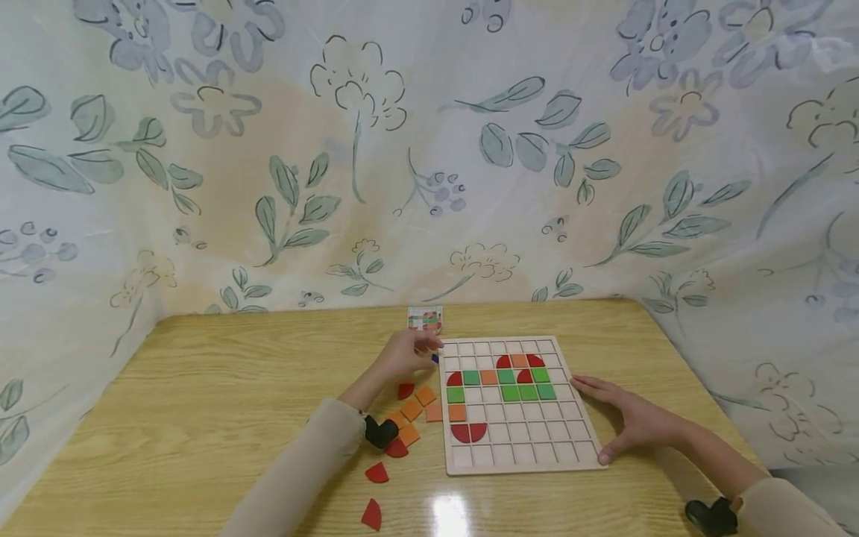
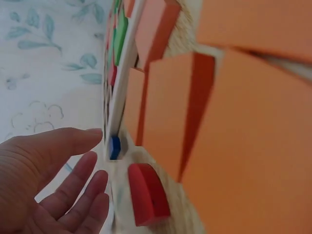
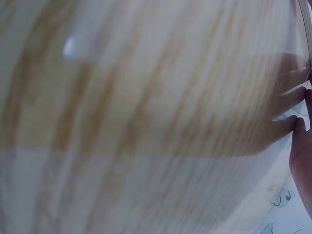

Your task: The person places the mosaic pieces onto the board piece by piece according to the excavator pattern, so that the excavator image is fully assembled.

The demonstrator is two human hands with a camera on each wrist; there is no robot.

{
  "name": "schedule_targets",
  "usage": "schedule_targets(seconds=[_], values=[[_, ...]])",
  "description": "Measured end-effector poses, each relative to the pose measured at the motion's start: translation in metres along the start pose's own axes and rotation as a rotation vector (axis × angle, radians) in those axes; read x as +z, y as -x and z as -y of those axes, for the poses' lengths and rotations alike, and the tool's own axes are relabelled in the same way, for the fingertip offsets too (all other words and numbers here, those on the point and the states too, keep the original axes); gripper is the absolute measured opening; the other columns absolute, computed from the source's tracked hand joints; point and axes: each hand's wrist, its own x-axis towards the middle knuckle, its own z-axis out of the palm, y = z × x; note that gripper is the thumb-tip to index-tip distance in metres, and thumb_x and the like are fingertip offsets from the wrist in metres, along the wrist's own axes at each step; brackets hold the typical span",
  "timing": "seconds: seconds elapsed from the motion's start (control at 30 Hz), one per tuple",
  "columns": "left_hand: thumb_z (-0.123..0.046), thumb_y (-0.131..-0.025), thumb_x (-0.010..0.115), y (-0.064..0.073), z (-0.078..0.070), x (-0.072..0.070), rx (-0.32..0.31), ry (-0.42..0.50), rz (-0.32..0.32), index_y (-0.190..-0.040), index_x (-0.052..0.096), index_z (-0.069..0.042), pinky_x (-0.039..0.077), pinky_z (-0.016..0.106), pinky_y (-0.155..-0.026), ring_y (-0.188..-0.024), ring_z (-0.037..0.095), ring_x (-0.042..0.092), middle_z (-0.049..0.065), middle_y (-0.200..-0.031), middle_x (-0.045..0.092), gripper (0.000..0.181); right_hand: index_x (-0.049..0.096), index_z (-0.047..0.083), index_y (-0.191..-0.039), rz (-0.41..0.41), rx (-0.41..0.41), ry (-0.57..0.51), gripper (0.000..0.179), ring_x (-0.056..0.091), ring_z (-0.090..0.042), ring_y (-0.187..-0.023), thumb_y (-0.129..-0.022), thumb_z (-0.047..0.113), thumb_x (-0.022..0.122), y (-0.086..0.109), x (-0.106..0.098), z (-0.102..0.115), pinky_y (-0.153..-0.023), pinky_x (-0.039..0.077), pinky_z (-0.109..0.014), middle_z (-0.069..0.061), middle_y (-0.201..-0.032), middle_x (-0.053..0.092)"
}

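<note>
A pale wooden grid board [image 1: 530, 432] lies on the table, with red quarter-circles and green, teal and orange squares filling some cells. My left hand [image 1: 405, 353] is by its upper left corner, fingers loosely bent and nothing between thumb and fingers. Just under that hand, against the board's left edge, is a small blue piece [image 2: 114, 147]. A red quarter-circle [image 2: 148, 195] lies near it. My right hand [image 1: 637, 419] touches the board's right side, fingers stretched along the edge and thumb at the lower right corner.
Loose orange squares [image 1: 411, 409] lie left of the board under the left wrist. Red quarter-circles [image 1: 377, 473] trail toward the table's front. A small pattern card [image 1: 426, 318] sits behind the left hand. A flowered cloth [image 1: 429, 164] hangs behind the table.
</note>
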Motion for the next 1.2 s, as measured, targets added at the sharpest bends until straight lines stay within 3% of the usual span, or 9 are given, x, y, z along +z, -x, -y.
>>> schedule_targets(seconds=[0.13, 0.33, 0.57, 0.63, 0.73, 0.97, 1.07, 1.2], values=[[-0.008, -0.075, 0.075, 0.001, 0.003, 0.002, -0.018, -0.059, 0.022, -0.099, 0.069, -0.011, 0.048, 0.033, -0.085, -0.091, 0.02, 0.057, 0.003, -0.096, 0.065, 0.025, 0.03, 0.008, -0.144, -0.002, -0.004, 0.007, 0.109, 0.024, -0.052, -0.125, -0.056, 0.042, 0.084, 0.0, 0.001, 0.0, -0.092, 0.025, -0.069, -0.024, -0.145, 0.026], [-0.009, -0.075, 0.075, 0.002, 0.003, 0.003, -0.029, -0.066, 0.043, -0.1, 0.068, -0.012, 0.045, 0.036, -0.089, -0.094, 0.02, 0.055, 0.002, -0.097, 0.065, 0.026, 0.03, 0.009, -0.144, -0.001, -0.007, 0.001, 0.108, 0.024, -0.046, -0.128, -0.057, 0.041, 0.084, 0.002, 0.001, -0.001, -0.093, 0.024, -0.069, -0.024, -0.146, 0.025], [-0.01, -0.077, 0.073, 0.002, 0.006, 0.007, -0.042, -0.051, 0.05, -0.1, 0.068, -0.013, 0.047, 0.032, -0.086, -0.089, 0.017, 0.055, 0.0, -0.096, 0.065, 0.024, 0.03, 0.009, -0.144, -0.01, -0.024, -0.001, 0.108, 0.013, -0.002, -0.132, -0.057, 0.039, 0.085, 0.004, 0.001, -0.004, -0.092, 0.025, -0.069, -0.024, -0.146, 0.024], [-0.01, -0.077, 0.073, 0.002, 0.007, 0.008, -0.052, -0.046, 0.048, -0.1, 0.068, -0.014, 0.047, 0.032, -0.084, -0.088, 0.016, 0.055, -0.001, -0.096, 0.065, 0.024, 0.03, 0.009, -0.144, -0.011, -0.029, 0.0, 0.108, 0.011, 0.004, -0.13, -0.057, 0.039, 0.085, 0.004, 0.002, -0.005, -0.092, 0.025, -0.069, -0.024, -0.146, 0.024], [-0.012, -0.077, 0.073, 0.002, 0.007, 0.008, -0.061, -0.053, 0.046, -0.1, 0.068, -0.014, 0.047, 0.031, -0.082, -0.086, 0.016, 0.053, -0.001, -0.095, 0.064, 0.024, 0.03, 0.009, -0.144, -0.011, -0.03, 0.003, 0.108, 0.013, 0.001, -0.131, -0.056, 0.039, 0.085, 0.005, 0.002, -0.006, -0.092, 0.026, -0.068, -0.024, -0.146, 0.025], [-0.011, -0.076, 0.074, 0.003, 0.007, 0.009, -0.051, -0.053, 0.03, -0.099, 0.068, -0.013, 0.047, 0.029, -0.078, -0.083, 0.015, 0.053, -0.001, -0.091, 0.064, 0.023, 0.029, 0.011, -0.145, -0.014, -0.029, 0.015, 0.108, 0.019, -0.022, -0.134, -0.056, 0.04, 0.085, 0.003, 0.002, -0.009, -0.092, 0.025, -0.069, -0.022, -0.146, 0.025], [-0.011, -0.076, 0.074, 0.003, 0.007, 0.009, -0.042, -0.06, 0.023, -0.098, 0.068, -0.013, 0.047, 0.029, -0.078, -0.083, 0.015, 0.054, -0.002, -0.091, 0.064, 0.022, 0.029, 0.011, -0.145, -0.015, -0.028, 0.015, 0.108, 0.019, -0.019, -0.134, -0.056, 0.041, 0.084, 0.003, 0.002, -0.01, -0.093, 0.025, -0.069, -0.022, -0.146, 0.025], [-0.012, -0.076, 0.074, 0.003, 0.006, 0.009, -0.041, -0.07, 0.009, -0.098, 0.068, -0.014, 0.047, 0.029, -0.078, -0.083, 0.015, 0.053, -0.001, -0.09, 0.063, 0.023, 0.03, 0.01, -0.145, -0.016, -0.034, 0.008, 0.108, 0.014, -0.004, -0.132, -0.056, 0.041, 0.084, 0.004, 0.002, -0.009, -0.093, 0.024, -0.068, -0.023, -0.146, 0.025]])
